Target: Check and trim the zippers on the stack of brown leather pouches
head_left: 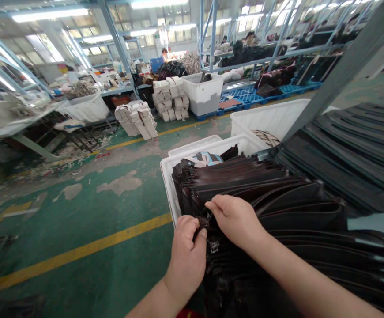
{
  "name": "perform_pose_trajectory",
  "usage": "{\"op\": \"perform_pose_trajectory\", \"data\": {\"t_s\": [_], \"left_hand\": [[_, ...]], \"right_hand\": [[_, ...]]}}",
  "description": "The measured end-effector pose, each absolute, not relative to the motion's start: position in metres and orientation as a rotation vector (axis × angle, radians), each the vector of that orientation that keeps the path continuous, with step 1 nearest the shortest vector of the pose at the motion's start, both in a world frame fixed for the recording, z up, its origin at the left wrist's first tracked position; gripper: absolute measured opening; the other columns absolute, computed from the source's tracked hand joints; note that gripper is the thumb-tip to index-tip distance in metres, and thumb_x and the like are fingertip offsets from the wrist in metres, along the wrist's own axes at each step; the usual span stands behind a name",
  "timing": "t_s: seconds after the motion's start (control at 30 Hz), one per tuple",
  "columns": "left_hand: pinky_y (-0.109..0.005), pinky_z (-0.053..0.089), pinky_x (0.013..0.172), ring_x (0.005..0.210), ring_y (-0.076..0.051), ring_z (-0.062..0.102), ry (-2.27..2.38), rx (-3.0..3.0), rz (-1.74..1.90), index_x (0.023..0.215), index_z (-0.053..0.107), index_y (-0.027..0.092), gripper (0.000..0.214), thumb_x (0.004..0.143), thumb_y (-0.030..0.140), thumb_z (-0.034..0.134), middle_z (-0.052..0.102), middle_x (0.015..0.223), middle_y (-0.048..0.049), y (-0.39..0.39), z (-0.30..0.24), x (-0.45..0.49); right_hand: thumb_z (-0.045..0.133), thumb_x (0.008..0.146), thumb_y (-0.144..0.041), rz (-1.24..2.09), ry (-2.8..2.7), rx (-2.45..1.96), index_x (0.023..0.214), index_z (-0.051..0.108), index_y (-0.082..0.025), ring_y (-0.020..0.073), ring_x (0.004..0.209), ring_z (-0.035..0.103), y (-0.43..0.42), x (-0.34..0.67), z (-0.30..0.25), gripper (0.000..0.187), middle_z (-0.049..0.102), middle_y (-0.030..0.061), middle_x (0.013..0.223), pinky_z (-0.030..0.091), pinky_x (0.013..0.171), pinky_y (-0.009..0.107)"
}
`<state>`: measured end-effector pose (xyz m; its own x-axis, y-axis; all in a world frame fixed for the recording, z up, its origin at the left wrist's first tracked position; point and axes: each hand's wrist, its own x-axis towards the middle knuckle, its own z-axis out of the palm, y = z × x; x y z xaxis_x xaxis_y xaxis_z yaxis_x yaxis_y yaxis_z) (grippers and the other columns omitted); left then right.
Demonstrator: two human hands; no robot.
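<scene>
A thick row of black, flexible panels (298, 216) is packed on edge before me, partly inside a white plastic bin (169, 185). At their near left end, my left hand (188, 251) pinches the dark, bunched corner of a black panel (204, 222) between thumb and fingers. Just right of it and slightly farther off, my right hand (233, 216) is closed in a pinch over the panels' edges. What lies between its fingertips is too small to make out. Below the hands, the panels' ends look glossy and crumpled.
More dark panels (354, 154) lie layered at the right, behind a slanted metal post (337, 62). Another white bin (268, 117) stands beyond. Across the green floor (112, 229) are stacked white bundles (142, 119), a large white tub (202, 95) and blue pallets (245, 95).
</scene>
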<state>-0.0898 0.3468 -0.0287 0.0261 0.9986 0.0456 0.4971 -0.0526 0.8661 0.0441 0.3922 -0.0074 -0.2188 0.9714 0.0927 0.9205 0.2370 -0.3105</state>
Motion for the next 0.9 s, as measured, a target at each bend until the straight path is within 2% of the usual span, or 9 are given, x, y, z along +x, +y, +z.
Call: {"op": "perform_pose_trajectory", "data": {"t_s": [0.13,0.3,0.4,0.5,0.57,0.63,0.7,0.8,0.9], "left_hand": [[-0.032,0.038,0.083,0.088,-0.018,0.046,1.570,1.693,1.006,0.074,0.055,0.017,0.011,0.078,0.017,0.045,0.048,0.089,-0.0052,0.342,-0.029,-0.090],[-0.031,0.037,0.085,0.093,-0.019,0.046,1.523,1.653,1.079,0.073,0.058,0.017,0.011,0.076,0.018,0.048,0.048,0.097,-0.0071,0.339,-0.024,-0.095],[-0.029,0.038,0.080,0.087,-0.018,0.048,1.288,1.539,1.061,0.065,0.056,0.015,0.019,0.078,0.026,0.048,0.050,0.089,-0.0068,0.340,-0.021,-0.104],[-0.026,0.039,0.069,0.074,-0.015,0.048,1.195,1.225,1.090,0.057,0.048,0.015,0.033,0.082,0.037,0.041,0.051,0.076,-0.0047,0.344,-0.023,-0.108],[-0.024,0.038,0.062,0.067,-0.013,0.047,1.256,1.043,1.039,0.065,0.049,0.016,0.029,0.082,0.039,0.042,0.050,0.070,-0.0020,0.347,-0.025,-0.105],[-0.022,0.037,0.058,0.062,-0.011,0.046,1.282,0.965,0.918,0.077,0.050,0.016,0.019,0.078,0.035,0.049,0.049,0.066,0.0008,0.350,-0.026,-0.098],[-0.021,0.037,0.057,0.059,-0.010,0.046,1.270,0.925,0.833,0.080,0.049,0.016,0.015,0.075,0.030,0.052,0.048,0.063,0.0021,0.352,-0.026,-0.092],[-0.022,0.039,0.055,0.060,-0.011,0.048,1.370,0.877,0.820,0.080,0.049,0.016,0.015,0.073,0.030,0.052,0.049,0.065,0.0011,0.359,-0.028,-0.088],[-0.027,0.042,0.065,0.075,-0.016,0.052,1.599,1.026,0.835,0.091,0.053,0.015,0.030,0.064,0.027,0.059,0.054,0.083,-0.0049,0.368,-0.036,-0.089]], "right_hand": [[0.041,0.084,-0.035,0.122,-2.398,-1.716,0.063,0.059,-0.019,0.0170,0.077,0.054,0.407,0.062,-0.003,0.032,0.060,0.0038,0.075,0.031,0.062,0.026],[0.048,0.078,-0.032,0.544,-2.730,-1.558,0.066,0.064,-0.020,0.0147,0.066,0.055,0.415,0.082,0.008,0.023,0.063,0.0022,0.068,0.033,0.058,0.024],[0.051,0.074,-0.029,0.712,-2.836,-1.459,0.073,0.065,-0.021,0.0150,0.063,0.056,0.418,0.083,0.015,0.016,0.065,0.0014,0.067,0.033,0.054,0.023],[0.047,0.078,-0.034,0.613,-2.777,-1.553,0.078,0.065,-0.019,0.0197,0.073,0.060,0.418,0.073,0.010,0.023,0.066,0.0066,0.077,0.037,0.060,0.026],[0.048,0.077,-0.040,0.534,-2.694,-1.686,0.094,0.061,-0.017,0.0240,0.078,0.060,0.416,0.065,0.000,0.032,0.066,0.0100,0.082,0.038,0.062,0.029],[0.053,0.074,-0.042,0.496,-2.654,-1.782,0.119,0.047,-0.017,0.0266,0.078,0.061,0.413,0.057,-0.011,0.052,0.066,0.0116,0.086,0.040,0.062,0.031],[0.055,0.073,-0.039,0.455,-2.651,-1.806,0.130,0.032,-0.018,0.0266,0.078,0.061,0.409,0.052,-0.020,0.065,0.065,0.0114,0.087,0.041,0.062,0.032],[0.050,0.078,-0.032,0.316,-2.583,-1.743,0.124,0.041,-0.018,0.0257,0.090,0.057,0.408,0.049,-0.027,0.049,0.062,0.0116,0.096,0.042,0.071,0.034],[0.054,0.076,-0.028,0.206,-2.461,-1.715,0.120,0.046,-0.014,0.0269,0.110,0.043,0.411,0.050,-0.033,0.047,0.050,0.0139,0.118,0.037,0.085,0.035]]}}
